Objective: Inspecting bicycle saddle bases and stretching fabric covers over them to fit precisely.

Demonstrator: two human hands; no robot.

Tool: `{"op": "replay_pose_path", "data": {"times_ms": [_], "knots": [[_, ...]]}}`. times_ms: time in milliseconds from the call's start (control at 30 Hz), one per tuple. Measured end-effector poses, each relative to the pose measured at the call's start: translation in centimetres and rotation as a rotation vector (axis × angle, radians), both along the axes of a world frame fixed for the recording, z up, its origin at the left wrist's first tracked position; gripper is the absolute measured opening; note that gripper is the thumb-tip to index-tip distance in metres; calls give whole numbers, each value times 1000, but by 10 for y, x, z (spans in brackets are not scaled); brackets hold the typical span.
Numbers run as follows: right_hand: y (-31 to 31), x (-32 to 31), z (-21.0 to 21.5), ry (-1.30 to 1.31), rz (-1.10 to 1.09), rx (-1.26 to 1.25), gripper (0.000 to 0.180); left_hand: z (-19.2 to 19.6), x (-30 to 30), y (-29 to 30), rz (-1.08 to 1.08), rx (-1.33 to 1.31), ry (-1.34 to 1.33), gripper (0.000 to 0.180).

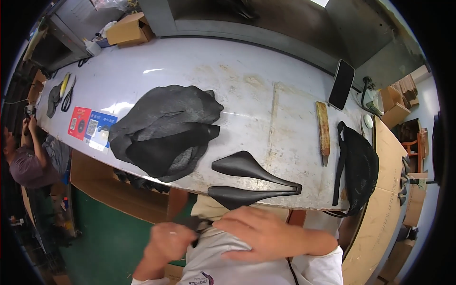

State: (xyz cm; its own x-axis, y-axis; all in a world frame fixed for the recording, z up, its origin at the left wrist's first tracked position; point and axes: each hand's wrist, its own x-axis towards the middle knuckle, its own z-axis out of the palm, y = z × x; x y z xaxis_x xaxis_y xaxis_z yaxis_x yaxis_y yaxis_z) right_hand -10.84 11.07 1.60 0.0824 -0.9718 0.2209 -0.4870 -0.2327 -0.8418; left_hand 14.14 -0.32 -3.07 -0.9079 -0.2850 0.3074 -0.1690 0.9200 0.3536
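Just off the near edge of the bench (247,118), I see the left hand (170,243) curled round a blurred dark piece (194,222) that juts toward the right hand (260,230); whether that flatter hand grips it, I cannot tell. Beyond both hands, a black saddle (243,164) lies on the bench.

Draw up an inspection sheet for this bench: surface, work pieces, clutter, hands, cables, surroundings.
Surface: pale bench, stained and scuffed.
Work pieces: blurred dark piece by the left hand; black saddle at the near edge; dark fabric beyond it.
Clutter: phone, blade tool, black mesh, scissors.
Hands: left hand fist-like, right hand with fingers extended; grip unclear.
Cables: dark cord beside the phone.
Surroundings: co-worker at left, cartons at right, green floor.
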Motion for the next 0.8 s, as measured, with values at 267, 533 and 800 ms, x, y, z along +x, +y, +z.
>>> {"op": "replay_pose_path", "data": {"times_ms": [267,533,800], "knots": [[56,-20,-20,4,44,342,31,-12,-92,39,-251,541,208,28],[79,-34,0,-101,-254,263,32,0,-135,55,-405,394,264,30],[115,-64,-12,-165,-118,56,16,9,-152,36,-575,1200,-291,38]]}}
